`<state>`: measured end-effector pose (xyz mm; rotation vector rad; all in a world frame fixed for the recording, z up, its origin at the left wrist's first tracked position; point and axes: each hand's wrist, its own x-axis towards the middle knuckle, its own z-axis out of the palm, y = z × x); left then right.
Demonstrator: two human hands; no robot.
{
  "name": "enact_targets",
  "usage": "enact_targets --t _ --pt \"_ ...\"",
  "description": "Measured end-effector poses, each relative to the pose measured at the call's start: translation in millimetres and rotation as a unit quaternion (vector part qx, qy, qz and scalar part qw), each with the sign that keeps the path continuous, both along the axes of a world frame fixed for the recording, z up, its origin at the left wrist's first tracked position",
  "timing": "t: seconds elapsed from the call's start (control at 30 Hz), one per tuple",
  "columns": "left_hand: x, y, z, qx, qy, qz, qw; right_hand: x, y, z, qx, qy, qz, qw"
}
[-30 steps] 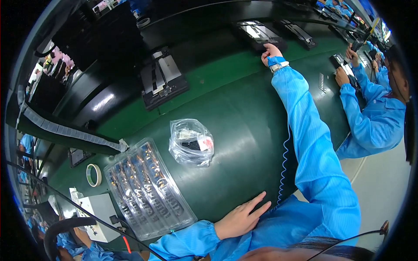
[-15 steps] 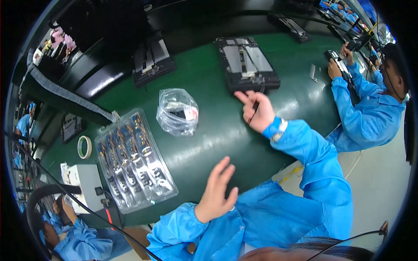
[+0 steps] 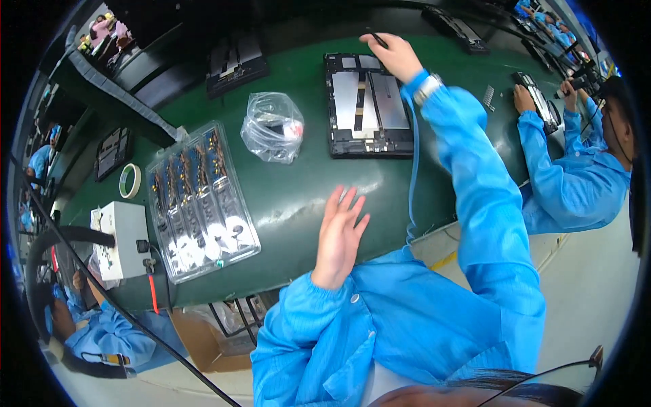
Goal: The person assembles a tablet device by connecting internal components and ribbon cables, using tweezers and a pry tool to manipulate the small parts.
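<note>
My right hand [image 3: 395, 55] is at the far edge of an opened tablet [image 3: 344, 102], its fingers closed around a slim black tool [image 3: 378, 41] like tweezers. The tablet lies flat on the green table with its silver plates and dark ribbon cables bare. A blue coiled cord [image 3: 412, 183] hangs from my right wrist past the tablet's right side. Nearer to me, my left hand [image 3: 340, 234] hovers over the table, fingers spread and nothing in it. Left of the tablet sits a clear plastic bag [image 3: 272, 129] with small parts inside, touched by neither hand.
A clear blister tray [image 3: 252, 234] of flex-cable parts lies at left, beside a tape roll [image 3: 130, 181] and a white box [image 3: 125, 237] with cables. More opened tablets [image 3: 234, 64] lie farther back. A co-worker [image 3: 573, 176] handles a device at right. A dark post [image 3: 112, 95] rises at left.
My right hand has moved from the tablet's near edge to its far edge, carrying the black tool. My left hand stays spread, and the whole view has shifted a little.
</note>
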<state>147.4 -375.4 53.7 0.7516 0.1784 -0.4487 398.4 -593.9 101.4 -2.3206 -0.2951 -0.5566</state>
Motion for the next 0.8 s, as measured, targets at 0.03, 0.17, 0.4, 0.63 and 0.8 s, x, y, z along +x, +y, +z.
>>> enact_targets --t 0.03,0.17,0.4,0.63,0.8 --pt "2 -9 -2 -0.008 0.015 0.004 1.000 26 -12 -14 -0.155 -0.024 -0.087 0.984" --pt "7 -9 -14 -0.028 0.014 0.011 0.999 42 -37 -41 -0.279 0.100 -0.054 0.953" --pt "-29 37 11 0.125 -0.082 -0.024 0.988 -79 -19 1 -0.375 0.213 0.030 0.902" --pt "-19 78 29 0.547 -0.297 -0.012 0.782 -176 -12 6 -0.204 0.303 0.190 0.911" --pt "17 67 65 0.735 -0.426 -0.072 0.522 -176 13 21 0.215 0.176 0.137 0.951"
